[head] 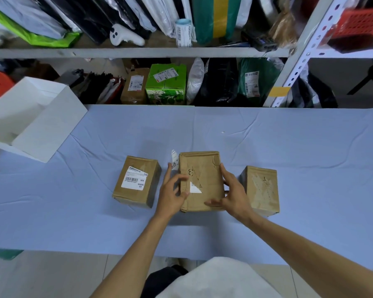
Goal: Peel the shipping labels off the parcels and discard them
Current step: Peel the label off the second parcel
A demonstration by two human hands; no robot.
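Shipping label remnant [195, 188], a white triangle, is clinging to the middle parcel's [202, 168] top on the blue-clothed table [289, 147]. I'm bracing it with my right hand [233, 190], fingers straight along its side. Whether my left hand [171, 192] is pinching the peeled strip [174, 159], I cannot tell. I'm favouring lifting a corner, pulling low and slowly.

Matt brown cardboard middle parcel [199, 179], creased and scuffed, glossy white paper label [134, 178], wrinkled matt blue tablecloth [289, 136]
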